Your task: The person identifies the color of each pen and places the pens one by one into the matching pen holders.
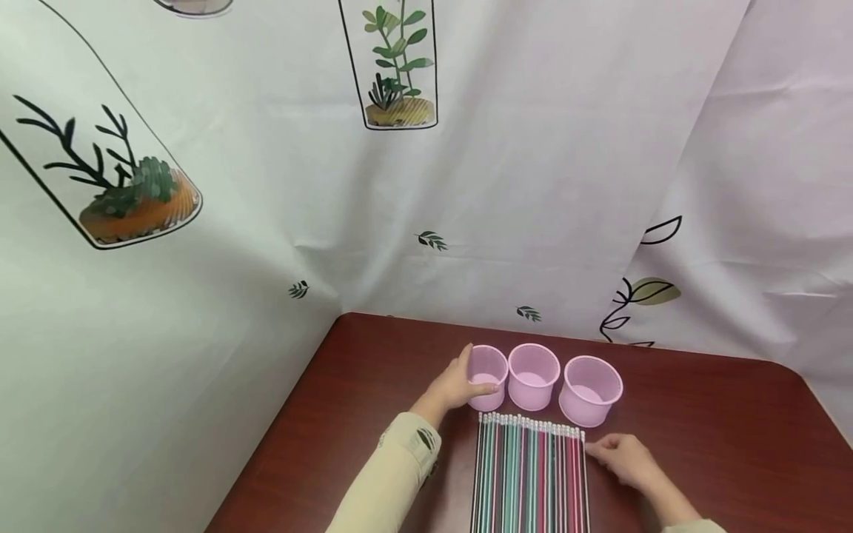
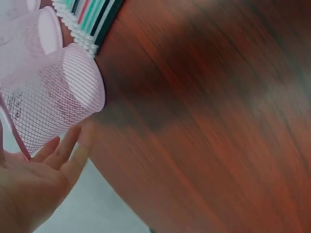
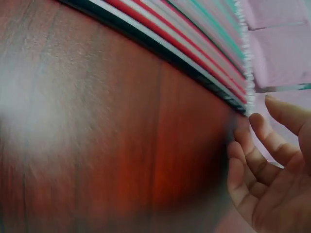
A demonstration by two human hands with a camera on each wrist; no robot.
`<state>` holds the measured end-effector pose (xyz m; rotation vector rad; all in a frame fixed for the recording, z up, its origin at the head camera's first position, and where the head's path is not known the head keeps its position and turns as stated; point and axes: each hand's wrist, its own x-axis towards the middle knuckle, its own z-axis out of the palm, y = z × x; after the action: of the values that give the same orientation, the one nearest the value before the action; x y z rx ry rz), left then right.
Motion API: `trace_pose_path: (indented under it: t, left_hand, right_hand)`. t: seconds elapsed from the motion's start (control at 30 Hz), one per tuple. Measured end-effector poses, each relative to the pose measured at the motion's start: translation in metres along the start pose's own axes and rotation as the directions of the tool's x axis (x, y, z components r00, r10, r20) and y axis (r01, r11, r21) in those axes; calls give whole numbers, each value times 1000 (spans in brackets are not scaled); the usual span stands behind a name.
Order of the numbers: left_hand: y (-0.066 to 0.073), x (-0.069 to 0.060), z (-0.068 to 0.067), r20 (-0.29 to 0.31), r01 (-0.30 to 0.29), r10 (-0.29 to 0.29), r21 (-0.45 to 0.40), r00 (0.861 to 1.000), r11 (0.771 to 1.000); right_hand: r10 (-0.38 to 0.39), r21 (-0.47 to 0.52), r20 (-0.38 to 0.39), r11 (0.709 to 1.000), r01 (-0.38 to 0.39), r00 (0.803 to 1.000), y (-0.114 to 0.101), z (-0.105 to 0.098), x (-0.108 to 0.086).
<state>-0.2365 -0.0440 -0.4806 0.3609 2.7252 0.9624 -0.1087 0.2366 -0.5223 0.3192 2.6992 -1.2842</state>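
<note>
Pale sleeves end in hands at a pink cup and pencils.

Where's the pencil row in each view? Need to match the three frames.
Head: pencil row at the bottom, right of centre, cut off by the lower edge.
Left wrist: pencil row at the top, left of centre, cut off by the upper edge.
Right wrist: pencil row slants down from the top towards the right.
Shared landmark: pink cups by the pencils' pale ends.
</note>
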Motion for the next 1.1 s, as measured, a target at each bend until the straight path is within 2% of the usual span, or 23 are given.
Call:
trace_pose_path:
  t: [0.17,0.37,0.7,0.97,1.1]
  left_hand:
    - [1,0,-1,6,2,-1,-20,1000,1000]
    - [4,-3,-4,9,-1,1,-13,1000,1000]
    - [10,1,-6,5,18,-18,-26,1000,1000]
    - [8,0,-3,1,13,-13,-50,1000,999]
    - [5,-1,-4,1,12,-12,-49,1000,999]
  right_hand:
    - [0,-58,-42,998,-2,999,5,10,5]
    - [48,-45,-13,998,-49,999,5,9,8]
    - [71,-23,2,997,-71,997,4,5,14]
    - [93,-88,-3,992,-92,996,-1,8,15]
    - [91,-172,10,981,-88,996,-3,12,16]
